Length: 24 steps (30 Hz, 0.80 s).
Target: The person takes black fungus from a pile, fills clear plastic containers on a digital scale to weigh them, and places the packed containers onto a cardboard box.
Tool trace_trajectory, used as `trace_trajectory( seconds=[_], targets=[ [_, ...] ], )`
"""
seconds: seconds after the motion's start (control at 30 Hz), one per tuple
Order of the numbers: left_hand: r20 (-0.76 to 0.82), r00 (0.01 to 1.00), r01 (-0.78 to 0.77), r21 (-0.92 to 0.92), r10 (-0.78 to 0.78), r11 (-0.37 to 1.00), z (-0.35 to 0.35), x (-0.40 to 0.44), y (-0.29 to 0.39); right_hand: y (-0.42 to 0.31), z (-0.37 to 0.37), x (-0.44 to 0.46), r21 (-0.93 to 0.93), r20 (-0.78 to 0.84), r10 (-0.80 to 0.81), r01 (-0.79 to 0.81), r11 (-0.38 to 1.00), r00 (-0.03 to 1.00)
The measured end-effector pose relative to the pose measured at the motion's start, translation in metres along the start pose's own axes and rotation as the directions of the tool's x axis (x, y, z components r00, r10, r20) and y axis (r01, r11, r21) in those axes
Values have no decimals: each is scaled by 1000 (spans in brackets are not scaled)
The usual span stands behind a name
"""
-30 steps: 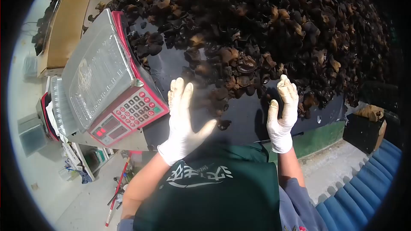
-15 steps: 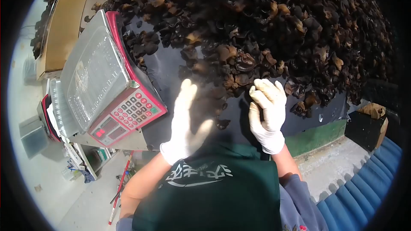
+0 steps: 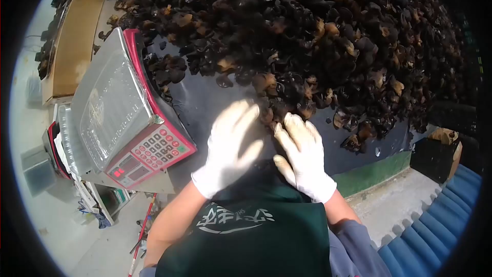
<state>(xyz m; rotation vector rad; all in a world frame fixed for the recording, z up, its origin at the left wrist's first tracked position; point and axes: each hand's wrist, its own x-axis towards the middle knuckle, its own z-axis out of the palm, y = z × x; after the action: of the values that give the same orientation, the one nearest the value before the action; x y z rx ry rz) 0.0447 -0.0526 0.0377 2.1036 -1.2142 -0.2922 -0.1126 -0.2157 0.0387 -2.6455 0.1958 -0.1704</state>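
Note:
A large heap of dark brown, curled fungus-like pieces covers the back of the dark tabletop. At its near edge, my gloved left hand lies with fingers extended and thumb apart, somewhat blurred, beside a few pieces. To its right, my gloved right hand has its fingers stretched forward and thumb apart, with the fingertips near the lowest pieces. Neither palm shows anything gripped; what lies under the fingers is hidden.
A red scale with a plastic-covered pan stands left of my hands. Behind it is an open cardboard box. A black box and blue corrugated material are at the right, and a red pole at lower left.
Both hands have come closer together at the heap's near edge, the left moving right and the right moving left. Loose pieces that lay between them have shifted toward the heap or under the hands.

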Motion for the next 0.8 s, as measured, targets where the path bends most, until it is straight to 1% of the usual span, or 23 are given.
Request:
trace_trajectory(
  seconds=[0.03,0.1,0.13,0.2,0.23,0.3,0.33,0.37,0.43,0.5,0.53,0.57,0.63,0.67,0.7,0.77,0.8],
  targets=[
    [23,999,-23,-6,23,1000,-2,-4,5,1,-1,-7,-16,8,-57,57,998,998],
    [51,996,-75,-40,77,996,-8,-11,3,2,1,-21,46,53,-121,118,992,991],
    [60,993,-99,-69,103,993,-11,-16,1,1,5,-27,20,-2,-181,181,983,983],
    [51,988,-138,-112,144,984,-14,-24,-3,1,8,-33,35,-9,-232,232,972,973],
    [26,993,-110,-127,115,986,-15,-28,-5,1,9,-34,42,-19,-254,254,966,967],
    [-24,998,-58,-159,54,986,-14,-37,-9,5,5,-34,102,-86,-212,220,970,973],
    [-41,998,-61,-136,56,989,-15,-39,-13,7,1,-33,133,-117,-189,204,970,975],
    [-64,997,-59,-138,51,989,-13,-40,-15,10,-6,-28,111,-159,-139,158,981,977],
    [-96,995,-35,-105,25,994,-10,-40,-15,16,-12,-15,60,-300,-21,41,997,954],
    [-115,993,-1,-91,-9,996,-6,-40,-18,22,-6,-4,-11,-380,54,-63,998,924],
    [-122,992,15,-86,-26,996,-3,-40,-18,18,-7,3,-47,-346,102,-125,991,933],
    [-114,993,17,-79,-26,997,-2,-39,-18,16,-1,8,-58,-341,107,-135,989,934],
    [-95,995,28,-58,-34,998,-2,-40,-19,2,1,15,-62,-176,135,-147,987,975],
    [-100,995,20,-57,-26,998,-1,-40,-20,-2,12,13,-70,-132,70,-79,994,989],
    [-100,995,18,-61,-24,998,-2,-40,-21,-13,8,14,-23,-45,31,-32,999,998],
    [-98,995,19,-73,-26,997,-2,-40,-21,-26,7,10,3,-11,-81,81,997,997],
    [-105,994,15,-84,-24,996,-1,-41,-21,-30,1,11,72,93,-95,88,993,991]
  ],
)
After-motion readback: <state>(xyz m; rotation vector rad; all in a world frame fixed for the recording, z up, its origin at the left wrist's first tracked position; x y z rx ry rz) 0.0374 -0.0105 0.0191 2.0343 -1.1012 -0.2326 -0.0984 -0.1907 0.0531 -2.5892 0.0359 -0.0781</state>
